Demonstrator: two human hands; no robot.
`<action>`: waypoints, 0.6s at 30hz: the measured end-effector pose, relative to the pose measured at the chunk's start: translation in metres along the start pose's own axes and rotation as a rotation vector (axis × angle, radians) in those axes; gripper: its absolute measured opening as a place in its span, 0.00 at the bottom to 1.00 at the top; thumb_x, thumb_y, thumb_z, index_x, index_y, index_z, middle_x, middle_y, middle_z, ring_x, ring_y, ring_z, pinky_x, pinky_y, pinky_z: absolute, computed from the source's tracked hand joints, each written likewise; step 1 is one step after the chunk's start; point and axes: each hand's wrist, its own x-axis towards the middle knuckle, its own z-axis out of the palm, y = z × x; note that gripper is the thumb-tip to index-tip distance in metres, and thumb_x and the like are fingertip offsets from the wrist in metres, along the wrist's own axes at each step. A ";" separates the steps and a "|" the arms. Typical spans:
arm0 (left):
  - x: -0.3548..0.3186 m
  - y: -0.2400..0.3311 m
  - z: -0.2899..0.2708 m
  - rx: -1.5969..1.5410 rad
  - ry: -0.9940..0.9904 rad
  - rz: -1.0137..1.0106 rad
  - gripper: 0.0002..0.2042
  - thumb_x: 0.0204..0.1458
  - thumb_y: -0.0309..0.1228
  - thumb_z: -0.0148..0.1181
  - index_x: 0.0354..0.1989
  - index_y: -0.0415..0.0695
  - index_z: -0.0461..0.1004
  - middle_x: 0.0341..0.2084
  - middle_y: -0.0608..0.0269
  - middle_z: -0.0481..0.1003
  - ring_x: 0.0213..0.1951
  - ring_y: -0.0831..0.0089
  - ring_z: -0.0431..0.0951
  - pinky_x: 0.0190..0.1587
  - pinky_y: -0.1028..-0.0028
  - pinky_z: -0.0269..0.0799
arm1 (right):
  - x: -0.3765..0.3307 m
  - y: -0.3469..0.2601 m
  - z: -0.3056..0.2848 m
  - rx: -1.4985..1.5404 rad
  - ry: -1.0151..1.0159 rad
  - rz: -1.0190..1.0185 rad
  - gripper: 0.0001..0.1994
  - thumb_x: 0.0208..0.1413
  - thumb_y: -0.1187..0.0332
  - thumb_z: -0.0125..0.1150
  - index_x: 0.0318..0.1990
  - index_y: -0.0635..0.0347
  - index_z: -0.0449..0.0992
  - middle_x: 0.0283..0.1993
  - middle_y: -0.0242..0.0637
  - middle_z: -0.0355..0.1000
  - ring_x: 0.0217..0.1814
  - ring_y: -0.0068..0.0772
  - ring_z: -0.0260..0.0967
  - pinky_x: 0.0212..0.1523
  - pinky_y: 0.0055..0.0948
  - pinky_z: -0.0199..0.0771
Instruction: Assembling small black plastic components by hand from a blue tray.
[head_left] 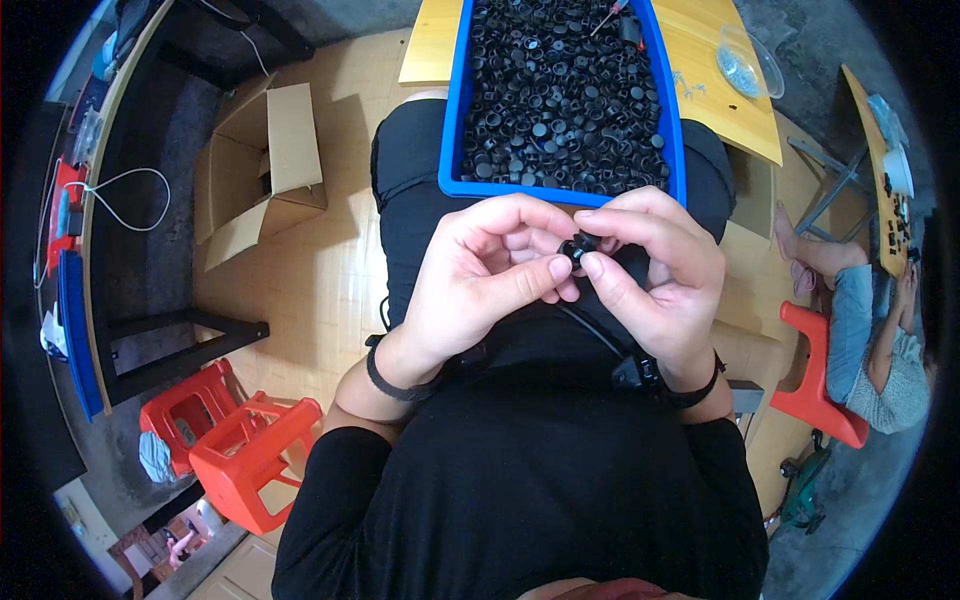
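Between my fingertips is a small black plastic part [577,248], held just in front of the near edge of a blue tray [560,195]. My left hand [490,265] pinches it from the left with thumb and fingers. From the right, thumb and forefinger of my right hand [660,265] close on the same part. Whether it is one piece or two fitted together I cannot tell. The tray rests partly over my lap and is filled with many small black plastic caps and rings [560,100]. A screwdriver [608,15] lies on them at the far right.
A yellow wooden table [720,70] bears a clear plastic dish [748,65] of small pieces at the right. An open cardboard box [265,165] stands on the floor at left, red stools [250,455] nearer. Another person [880,370] sits at far right by a small table.
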 end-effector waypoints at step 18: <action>0.002 -0.010 -0.017 -0.021 0.028 -0.186 0.04 0.52 0.25 0.54 0.34 0.37 0.72 0.25 0.59 0.76 0.22 0.79 0.75 0.24 0.83 0.71 | -0.007 0.032 -0.004 0.666 -0.085 0.682 0.09 0.54 0.70 0.57 0.41 0.64 0.75 0.27 0.28 0.72 0.28 0.15 0.67 0.29 0.14 0.67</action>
